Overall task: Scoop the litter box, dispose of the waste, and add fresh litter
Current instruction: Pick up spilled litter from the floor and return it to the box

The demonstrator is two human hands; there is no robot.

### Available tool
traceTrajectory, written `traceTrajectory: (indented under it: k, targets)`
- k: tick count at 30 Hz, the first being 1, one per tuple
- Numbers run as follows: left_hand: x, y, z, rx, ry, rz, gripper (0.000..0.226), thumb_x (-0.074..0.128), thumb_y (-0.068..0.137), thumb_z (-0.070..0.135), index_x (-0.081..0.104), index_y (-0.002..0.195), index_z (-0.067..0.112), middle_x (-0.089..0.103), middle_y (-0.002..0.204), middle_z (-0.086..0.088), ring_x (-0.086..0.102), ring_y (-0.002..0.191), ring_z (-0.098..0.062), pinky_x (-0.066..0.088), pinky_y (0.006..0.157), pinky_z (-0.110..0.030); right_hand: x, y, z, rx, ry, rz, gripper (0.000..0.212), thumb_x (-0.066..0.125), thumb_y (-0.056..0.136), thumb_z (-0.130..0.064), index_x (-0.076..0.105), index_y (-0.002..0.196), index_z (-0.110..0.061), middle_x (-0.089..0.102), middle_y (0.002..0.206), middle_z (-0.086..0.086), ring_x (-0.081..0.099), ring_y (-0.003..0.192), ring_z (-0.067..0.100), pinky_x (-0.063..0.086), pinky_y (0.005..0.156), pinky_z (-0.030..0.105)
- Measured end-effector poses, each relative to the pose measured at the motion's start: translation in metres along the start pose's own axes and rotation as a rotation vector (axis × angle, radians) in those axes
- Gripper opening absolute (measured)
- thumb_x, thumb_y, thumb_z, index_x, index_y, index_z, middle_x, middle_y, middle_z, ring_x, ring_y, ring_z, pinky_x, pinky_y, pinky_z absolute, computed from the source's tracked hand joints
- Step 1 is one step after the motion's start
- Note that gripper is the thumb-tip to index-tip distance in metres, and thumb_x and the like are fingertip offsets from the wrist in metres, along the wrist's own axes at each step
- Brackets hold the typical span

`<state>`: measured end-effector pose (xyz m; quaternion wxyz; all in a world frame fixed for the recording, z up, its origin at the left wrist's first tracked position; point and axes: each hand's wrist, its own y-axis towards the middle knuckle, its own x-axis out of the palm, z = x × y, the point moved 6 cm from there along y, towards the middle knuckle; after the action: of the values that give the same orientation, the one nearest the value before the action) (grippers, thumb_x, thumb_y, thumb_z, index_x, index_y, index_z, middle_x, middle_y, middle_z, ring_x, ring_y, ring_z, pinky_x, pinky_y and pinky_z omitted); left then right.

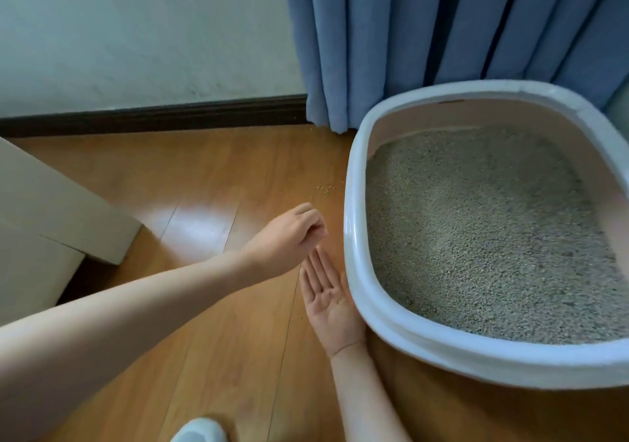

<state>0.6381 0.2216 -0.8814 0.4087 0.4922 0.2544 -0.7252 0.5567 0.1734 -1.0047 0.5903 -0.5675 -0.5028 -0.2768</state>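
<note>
Left hand: my left hand (289, 237) hangs above the floor (204, 305) just left of the litter box (354, 237), fingers curled down with the tips bunched; I judge it pinches picked-up grains, but I cannot tell whether anything is between them.
Right hand: my right hand (328, 297) lies palm up and flat, fingers straight and together, its outer edge just beside the box's left rim; it holds nothing I can make out.
Key relation: the cupped palm sits just below and toward me from my left fingertips, so whatever they carry drops almost straight into it.
Palm axis: runs along the box's left wall, fingertips pointing away from me.
Spilled grains: a small scatter of spilled litter (326, 189) lies on the floor left of the box, beyond my left hand; that hand is nearer to it.
Task's thing: the box stands right of both hands, its litter (476, 230) lying fairly level inside.
Count: one box, two hands, one loose cluster of grains, no scoop or bag in view.
Behind the box: a blue curtain (442, 33).
</note>
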Motion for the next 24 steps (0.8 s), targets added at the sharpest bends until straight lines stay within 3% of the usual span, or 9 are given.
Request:
traceTrajectory:
  k: [4,7,10,13,15,18,22,24]
  targets:
    - [-0.005,0.002,-0.014,0.013,0.016,-0.008,0.019,0.050,0.098,0.016,0.045,0.080,0.020,0.040,0.080,0.019,0.046,0.072,0.004,0.033,0.064,-0.007,-0.004,0.005,0.003,0.011,-0.003,-0.059,0.087,0.089,0.065,-0.025,0.047,0.136,0.000,0.042,0.148,0.014,0.041,0.137,0.025,0.030,0.113,0.037]
    - [0.001,0.013,-0.033,-0.035,-0.009,-0.013,0.013,0.053,0.096,0.017,0.052,0.083,0.021,0.043,0.083,0.017,0.047,0.073,0.003,0.034,0.064,-0.009,-0.008,0.008,0.003,0.033,0.032,-0.036,0.069,0.072,0.084,-0.019,0.039,0.141,0.003,0.032,0.153,0.016,0.034,0.140,0.027,0.026,0.116,0.039]
    - [0.010,0.023,-0.058,-0.088,0.023,-0.037,0.012,0.058,0.095,0.022,0.063,0.102,0.015,0.053,0.096,0.008,0.052,0.078,-0.003,0.041,0.070,-0.013,-0.019,0.011,0.007,0.046,0.038,-0.044,0.054,0.052,0.098,-0.024,0.037,0.143,0.002,0.028,0.154,0.017,0.030,0.142,0.028,0.024,0.118,0.039]
    - [0.019,0.036,-0.084,-0.136,0.063,-0.050,0.024,0.061,0.093,0.022,0.063,0.114,0.013,0.056,0.104,0.003,0.052,0.084,-0.007,0.042,0.073,-0.015,-0.030,0.014,0.001,-0.028,-0.005,-0.034,0.052,0.020,0.106,-0.029,0.009,0.149,-0.001,0.002,0.157,0.014,0.002,0.147,0.023,0.002,0.121,0.036]
    - [0.025,0.046,-0.098,-0.159,0.071,-0.045,0.025,0.062,0.091,0.021,0.064,0.115,0.014,0.056,0.103,0.003,0.054,0.086,-0.009,0.043,0.076,-0.017,-0.028,0.016,0.000,-0.038,-0.017,-0.097,0.052,0.013,0.106,-0.030,0.003,0.148,-0.002,-0.005,0.156,0.013,-0.007,0.146,0.022,-0.007,0.120,0.034]
    - [0.037,0.063,-0.111,-0.155,0.035,-0.033,0.024,0.065,0.088,0.022,0.067,0.111,0.015,0.058,0.102,0.002,0.059,0.093,-0.016,0.048,0.079,-0.024,-0.026,0.017,0.000,-0.070,-0.029,-0.157,0.051,0.010,0.106,-0.031,0.001,0.148,-0.003,-0.005,0.156,0.013,-0.010,0.146,0.021,-0.008,0.120,0.034]
    - [0.044,0.076,-0.118,-0.102,0.033,0.061,0.015,0.062,0.090,0.022,0.071,0.101,0.015,0.059,0.092,0.003,0.056,0.086,-0.016,0.042,0.070,-0.022,-0.021,0.019,-0.002,-0.094,-0.060,-0.154,0.052,0.007,0.105,-0.031,0.000,0.148,-0.002,-0.004,0.156,0.013,-0.003,0.148,0.022,-0.004,0.120,0.035]
    - [0.046,0.077,-0.119,-0.041,0.057,0.088,0.014,0.060,0.092,0.020,0.071,0.098,0.013,0.062,0.092,0.000,0.057,0.087,-0.019,0.046,0.071,-0.026,-0.019,0.018,-0.001,-0.108,-0.058,-0.168,0.052,0.006,0.105,-0.031,0.001,0.148,-0.002,-0.003,0.156,0.013,0.001,0.149,0.023,-0.004,0.120,0.035]
